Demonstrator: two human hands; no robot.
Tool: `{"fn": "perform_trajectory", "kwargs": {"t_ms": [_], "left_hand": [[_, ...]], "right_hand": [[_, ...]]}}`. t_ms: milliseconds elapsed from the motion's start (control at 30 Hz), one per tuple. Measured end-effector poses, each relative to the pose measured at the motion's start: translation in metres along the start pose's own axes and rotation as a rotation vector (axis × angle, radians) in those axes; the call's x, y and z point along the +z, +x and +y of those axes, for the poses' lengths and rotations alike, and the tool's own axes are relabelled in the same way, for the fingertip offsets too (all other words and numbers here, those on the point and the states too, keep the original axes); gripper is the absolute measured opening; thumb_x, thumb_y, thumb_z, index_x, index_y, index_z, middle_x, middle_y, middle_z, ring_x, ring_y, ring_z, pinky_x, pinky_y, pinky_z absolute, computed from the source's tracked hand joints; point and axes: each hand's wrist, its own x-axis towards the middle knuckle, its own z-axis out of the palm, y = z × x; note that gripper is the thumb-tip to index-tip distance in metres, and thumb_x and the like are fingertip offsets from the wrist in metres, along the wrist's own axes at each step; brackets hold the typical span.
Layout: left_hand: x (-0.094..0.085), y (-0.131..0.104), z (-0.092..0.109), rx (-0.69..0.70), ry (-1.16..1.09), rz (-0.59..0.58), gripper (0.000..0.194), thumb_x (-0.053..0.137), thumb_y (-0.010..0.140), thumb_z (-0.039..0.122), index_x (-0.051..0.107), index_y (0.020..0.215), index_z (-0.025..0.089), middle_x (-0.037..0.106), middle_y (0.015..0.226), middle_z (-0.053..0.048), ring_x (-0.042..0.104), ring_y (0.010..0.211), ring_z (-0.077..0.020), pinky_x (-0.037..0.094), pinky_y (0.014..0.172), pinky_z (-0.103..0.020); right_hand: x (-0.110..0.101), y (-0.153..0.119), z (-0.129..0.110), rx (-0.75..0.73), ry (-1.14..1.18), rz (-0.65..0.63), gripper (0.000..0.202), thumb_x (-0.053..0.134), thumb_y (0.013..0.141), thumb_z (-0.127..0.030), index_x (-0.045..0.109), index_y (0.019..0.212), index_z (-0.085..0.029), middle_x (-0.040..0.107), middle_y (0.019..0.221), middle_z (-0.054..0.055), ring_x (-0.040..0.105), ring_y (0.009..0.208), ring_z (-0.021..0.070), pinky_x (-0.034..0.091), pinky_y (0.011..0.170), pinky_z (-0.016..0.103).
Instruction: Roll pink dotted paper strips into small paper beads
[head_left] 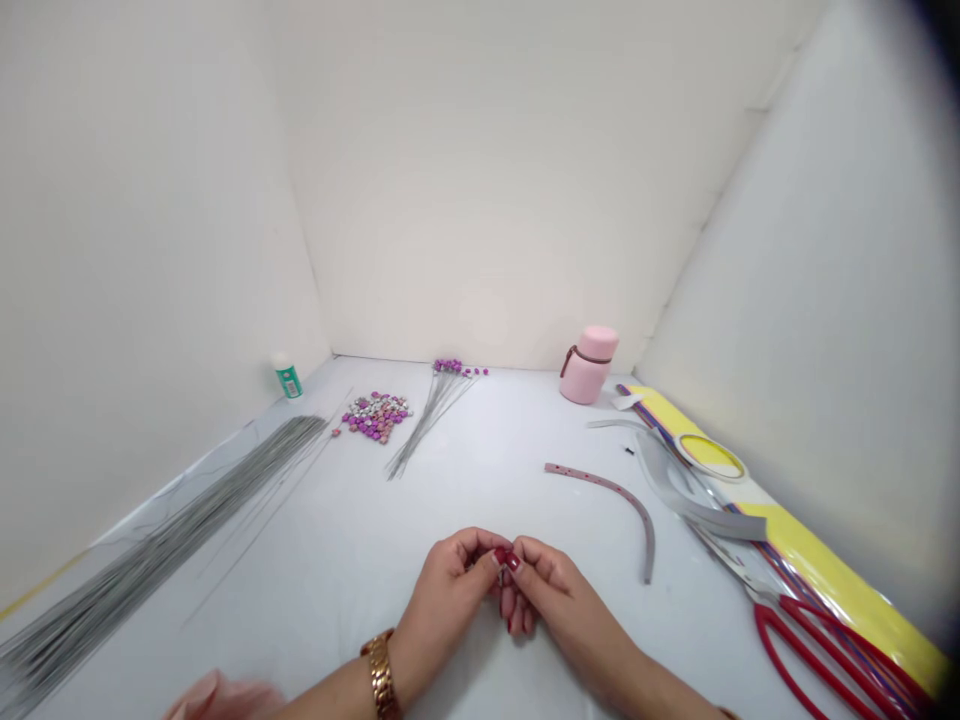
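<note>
- Nearest edge: pink cloth (225, 697) lay by the left forearm, gold bracelet (380, 675) on that wrist.
- Left hand (450, 592) and right hand (559, 592) met low in the middle, thumb tips together, other fingers curled in. Couldn't tell if they were clamped on anything; the space between was mostly hidden.
- Red-handled scissors (759, 592) lay out to the right, blades pointing away and left, beside a yellow pack (810, 560).
- Wire bundle (172, 540) lay left, well apart from the fingers; long axis ran from near left to far right. Left hand nearer.
- Curved strip (622, 493) lay ahead-right of the fingers, touching neither hand, right hand nearer. One end pointed left, the other bent back toward the person.
- Tape roll (682, 441) sat on the yellow pack.
- Bead pile (376, 418) lay ahead-left of the fingertips, left hand nearer, between wire bundle and beaded wires.
- Beaded wires (424, 425): also ahead-left; long axis ran away and rightward, purple heads far, bare ends toward the hands. Left hand nearer.
- Back: green-labelled tube (289, 381) left, pink flask (586, 380) right, both upright.
</note>
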Motion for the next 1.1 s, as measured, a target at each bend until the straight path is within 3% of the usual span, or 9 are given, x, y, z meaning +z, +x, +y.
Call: {"fn": "perform_trajectory", "kwargs": {"t_ms": [133, 333, 667, 800, 1000, 1100], "left_hand": [[0.003, 0.001, -0.001, 0.006, -0.046, -0.002, 0.016, 0.052, 0.080, 0.026, 0.055, 0.073, 0.012, 0.056, 0.045, 0.000, 0.055, 0.042, -0.0130, 0.037, 0.047, -0.024], [0.004, 0.001, 0.003, 0.024, -0.126, -0.059, 0.018, 0.057, 0.078, 0.028, 0.056, 0.085, 0.011, 0.057, 0.047, 0.000, 0.056, 0.042, -0.0131, 0.040, 0.047, -0.025], [0.001, -0.002, -0.004, -0.012, -0.227, -0.137, 0.010, 0.052, 0.080, 0.021, 0.053, 0.078, 0.011, 0.058, 0.049, -0.003, 0.058, 0.045, -0.0168, 0.041, 0.048, -0.028], [-0.001, -0.001, -0.005, 0.001, -0.247, -0.137, 0.009, 0.054, 0.078, 0.021, 0.051, 0.080, 0.012, 0.059, 0.051, -0.002, 0.060, 0.047, -0.0174, 0.041, 0.050, -0.029], [-0.003, 0.007, -0.009, 0.043, -0.202, -0.117, 0.024, 0.063, 0.072, 0.033, 0.052, 0.080, 0.012, 0.058, 0.045, 0.000, 0.058, 0.041, -0.0178, 0.042, 0.046, -0.029], [-0.006, 0.007, -0.008, 0.051, -0.169, -0.043, 0.025, 0.068, 0.066, 0.031, 0.054, 0.073, 0.012, 0.058, 0.047, 0.000, 0.057, 0.043, -0.0153, 0.042, 0.049, -0.028]], "right_hand": [[0.000, -0.001, -0.001, -0.067, -0.085, 0.049, 0.032, 0.043, 0.085, -0.043, 0.048, 0.069, -0.015, 0.054, 0.057, -0.002, 0.049, 0.047, 0.0086, 0.034, 0.048, 0.021], [0.002, -0.001, -0.005, -0.008, 0.126, 0.017, 0.032, 0.042, 0.086, -0.043, 0.047, 0.071, -0.015, 0.052, 0.054, -0.002, 0.046, 0.043, 0.0073, 0.032, 0.045, 0.019], [0.001, 0.002, 0.002, -0.083, -0.016, 0.023, 0.032, 0.043, 0.085, -0.043, 0.046, 0.069, -0.015, 0.051, 0.051, -0.004, 0.048, 0.043, 0.0072, 0.033, 0.043, 0.018], [0.000, 0.003, 0.001, -0.097, -0.034, 0.024, 0.031, 0.044, 0.085, -0.041, 0.047, 0.069, -0.015, 0.051, 0.053, -0.003, 0.047, 0.044, 0.0069, 0.033, 0.044, 0.018], [-0.001, 0.005, 0.000, -0.078, -0.004, -0.016, 0.030, 0.043, 0.085, -0.041, 0.044, 0.069, -0.016, 0.050, 0.050, -0.004, 0.044, 0.040, 0.0067, 0.031, 0.042, 0.018], [0.000, 0.006, 0.004, -0.086, -0.053, 0.028, 0.031, 0.043, 0.084, -0.044, 0.044, 0.069, -0.016, 0.050, 0.052, -0.004, 0.044, 0.041, 0.0071, 0.031, 0.042, 0.019]]}}
